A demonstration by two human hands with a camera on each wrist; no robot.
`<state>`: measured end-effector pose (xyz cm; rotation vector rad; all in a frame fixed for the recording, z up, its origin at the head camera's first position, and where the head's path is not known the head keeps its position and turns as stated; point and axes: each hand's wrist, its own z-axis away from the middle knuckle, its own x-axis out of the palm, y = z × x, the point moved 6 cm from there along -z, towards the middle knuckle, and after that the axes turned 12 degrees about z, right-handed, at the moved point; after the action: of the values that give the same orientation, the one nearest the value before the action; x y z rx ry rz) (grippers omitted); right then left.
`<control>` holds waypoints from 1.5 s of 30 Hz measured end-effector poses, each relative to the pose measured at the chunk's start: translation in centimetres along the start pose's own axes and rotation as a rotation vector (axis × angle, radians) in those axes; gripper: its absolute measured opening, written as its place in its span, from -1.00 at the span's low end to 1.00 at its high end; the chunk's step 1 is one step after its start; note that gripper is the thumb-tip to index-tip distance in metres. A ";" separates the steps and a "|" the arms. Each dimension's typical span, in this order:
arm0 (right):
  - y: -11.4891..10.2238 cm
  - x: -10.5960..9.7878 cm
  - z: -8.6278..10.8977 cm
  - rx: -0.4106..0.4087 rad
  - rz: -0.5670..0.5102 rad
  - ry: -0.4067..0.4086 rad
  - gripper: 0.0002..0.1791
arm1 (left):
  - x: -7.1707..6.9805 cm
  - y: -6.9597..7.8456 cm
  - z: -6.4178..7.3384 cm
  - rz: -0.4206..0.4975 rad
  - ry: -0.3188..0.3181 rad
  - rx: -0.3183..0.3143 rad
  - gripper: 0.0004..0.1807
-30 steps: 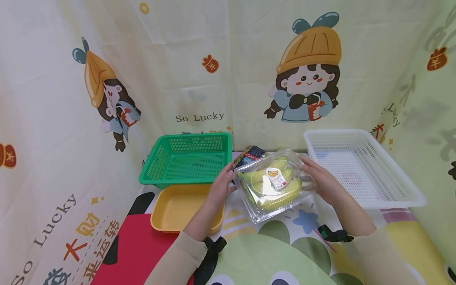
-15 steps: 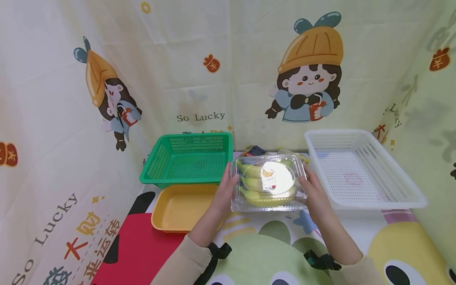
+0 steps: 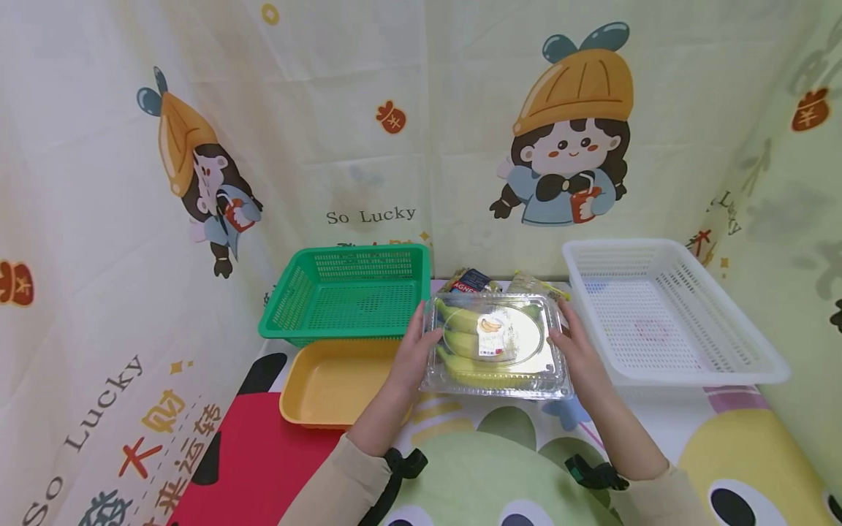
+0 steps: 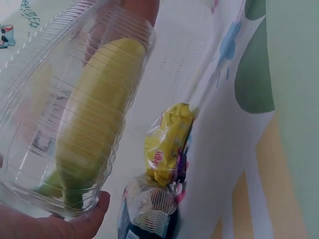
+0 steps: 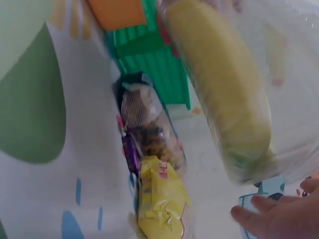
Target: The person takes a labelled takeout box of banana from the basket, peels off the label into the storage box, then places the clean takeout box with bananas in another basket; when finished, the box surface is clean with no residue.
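Note:
A clear plastic clamshell box point(image 3: 526, 376) is held level between both hands in the head view. Several yellow-green bananas point(image 4: 94, 109) show through its walls, and a white label point(image 3: 492, 340) with a banana picture is on the lid. My left hand point(image 3: 409, 359) grips the left end, thumb over the lid's edge. At the other end my right hand point(image 3: 582, 358) holds on, its thumb on the lid too; fingers beneath are mostly hidden. Behind the box lie a dark-blue package point(image 3: 472, 281) lettered AGNES and a yellow-and-clear bag point(image 5: 162, 201), both partly covered by it in the head view.
At the back left stands a green basket point(image 3: 349, 256), with a yellow-orange tub point(image 3: 329, 387) in front of it, close by the left forearm. A white basket point(image 3: 717, 321) stands to the right. Printed fabric walls point(image 3: 460, 183) enclose the table's back and sides.
The clamshell has turned from tilted to nearly square with the table edge, its lid facing up. The right hand has come down and inward with it; over the last half second it lowered slightly.

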<state>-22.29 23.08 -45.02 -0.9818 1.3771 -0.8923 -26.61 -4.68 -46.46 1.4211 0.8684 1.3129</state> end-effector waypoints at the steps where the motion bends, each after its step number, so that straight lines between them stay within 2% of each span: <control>1: 0.0 -0.1 -0.1 -0.014 -0.013 0.001 -0.28 | 0.0 -0.1 0.0 -0.008 0.000 -0.001 -0.23; 6: 0.2 0.0 -0.4 -0.070 -0.082 -0.009 -0.29 | 0.2 -1.0 0.5 -0.074 -0.007 -0.023 -0.24; 10: 1.2 0.3 -0.1 -0.053 -0.064 0.005 -0.30 | 0.3 -2.1 1.0 -0.100 -0.006 -0.031 -0.22; 13: 2.1 0.6 0.2 -0.011 -0.050 0.005 -0.29 | 0.3 -3.0 1.2 -0.070 0.006 -0.047 -0.19; 18: 3.2 1.0 0.5 0.007 -0.075 0.001 -0.30 | 0.4 -4.5 1.7 -0.005 0.000 -0.069 -0.16; 22: 3.9 1.4 0.8 0.024 -0.114 -0.006 -0.32 | 0.6 -5.4 1.8 0.040 -0.010 -0.061 -0.15; 27: 4.3 1.6 0.8 -0.016 -0.180 -0.004 -0.33 | 0.6 -5.7 1.8 0.038 -0.002 -0.046 -0.14; 30: 4.5 1.7 0.6 -0.029 -0.178 0.002 -0.33 | 0.4 -5.8 1.8 0.021 0.000 -0.040 -0.14; 37: 4.9 2.3 0.1 0.029 -0.143 0.000 -0.30 | -0.4 -5.6 1.7 -0.007 -0.001 -0.033 -0.14; 45: 5.2 3.6 -0.3 0.000 -0.195 -0.006 -0.31 | -1.3 -5.2 1.9 -0.029 0.004 -0.053 -0.16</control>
<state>-22.80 21.55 -51.17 -1.1321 1.2918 -1.0330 -24.36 -4.86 -51.70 1.3608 0.8482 1.3086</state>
